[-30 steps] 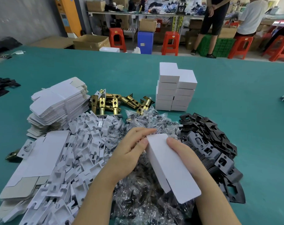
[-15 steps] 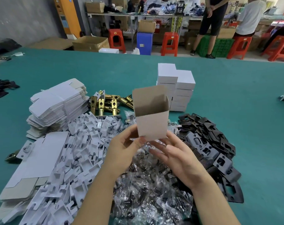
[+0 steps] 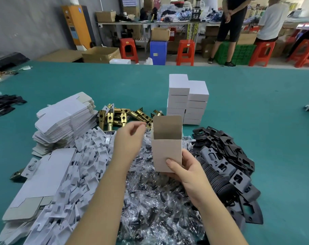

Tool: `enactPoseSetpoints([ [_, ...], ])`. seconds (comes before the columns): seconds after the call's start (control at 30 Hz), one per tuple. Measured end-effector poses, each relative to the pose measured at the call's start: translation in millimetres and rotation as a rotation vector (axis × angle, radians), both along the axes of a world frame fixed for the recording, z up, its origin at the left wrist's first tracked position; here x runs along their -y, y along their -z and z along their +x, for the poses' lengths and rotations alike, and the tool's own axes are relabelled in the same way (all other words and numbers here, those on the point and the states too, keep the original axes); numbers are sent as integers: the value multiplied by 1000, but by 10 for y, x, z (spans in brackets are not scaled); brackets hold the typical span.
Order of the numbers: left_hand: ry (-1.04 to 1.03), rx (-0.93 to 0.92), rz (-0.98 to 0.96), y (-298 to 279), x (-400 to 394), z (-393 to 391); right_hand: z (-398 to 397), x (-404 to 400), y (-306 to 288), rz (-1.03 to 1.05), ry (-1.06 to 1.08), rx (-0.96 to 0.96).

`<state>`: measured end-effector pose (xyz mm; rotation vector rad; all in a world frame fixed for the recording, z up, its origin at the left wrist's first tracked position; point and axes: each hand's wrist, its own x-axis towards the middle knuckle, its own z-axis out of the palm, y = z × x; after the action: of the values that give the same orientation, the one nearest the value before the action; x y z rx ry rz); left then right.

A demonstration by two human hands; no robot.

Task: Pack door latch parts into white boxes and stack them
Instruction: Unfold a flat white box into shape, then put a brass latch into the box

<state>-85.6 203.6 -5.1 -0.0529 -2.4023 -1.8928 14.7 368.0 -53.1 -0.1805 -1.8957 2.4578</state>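
Note:
My right hand (image 3: 184, 171) grips the bottom of an upright white box (image 3: 167, 149) whose top flap stands open and whose inside looks bare. My left hand (image 3: 128, 138) hovers to the box's left with loosely curled fingers and holds nothing. Just beyond that hand lie brass door latches (image 3: 121, 116). A stack of closed white boxes (image 3: 187, 99) stands behind the open box. Under my arms spreads a heap of small clear bags (image 3: 155, 200) with dark parts inside. Black metal plates (image 3: 226, 156) are piled on the right, white plastic inserts (image 3: 86, 165) on the left.
Flat unfolded box blanks (image 3: 65, 119) are stacked at the left, with more (image 3: 38, 179) lying nearer me. The green table (image 3: 256, 103) stretches far and right. Behind it are red stools (image 3: 185, 52), cardboard boxes and two people standing at a bench.
The box went from lying flat in both hands to standing upright and open. My left hand has let go and moved up and left toward the latches; my right hand alone holds it.

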Motion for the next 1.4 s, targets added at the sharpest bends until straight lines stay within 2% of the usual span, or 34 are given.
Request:
enactPoseSetpoints([
  [0.1,-120,-54,-366,-65,-17,-584,-2,-3,25,-4,-11,26],
  [0.2,-138,24,-772,-19,94,-1119,-2,-15,50,-16,-18,37],
  [0.27,-86,118,-930,81,177,-1384,-13,-24,92,-19,-32,37],
  [0.33,-44,153,-981,182,218,-1565,-22,-29,110,-22,-33,47],
  [0.57,-71,149,-902,291,318,-1752,-61,-48,175,5,-45,43],
  [0.73,38,118,-803,40,359,-1656,-69,-49,177,20,-44,40],
  [0.87,128,-7,-987,-327,389,-1346,-68,-21,157,31,-29,43],
  [0.93,78,-80,-1032,-539,409,-1148,-63,-10,141,36,-23,45],
  [1.07,-34,-417,-820,-1103,518,-660,-45,-9,83,2,-34,42],
  [1.17,53,-581,-542,-1488,540,-217,-21,-3,31,-32,-53,28],
  [1.23,159,-625,-456,-1633,468,43,-5,17,5,-50,-59,19],
  [1.4,294,-601,-492,-1566,209,326,29,74,-71,-104,-93,-18],
])
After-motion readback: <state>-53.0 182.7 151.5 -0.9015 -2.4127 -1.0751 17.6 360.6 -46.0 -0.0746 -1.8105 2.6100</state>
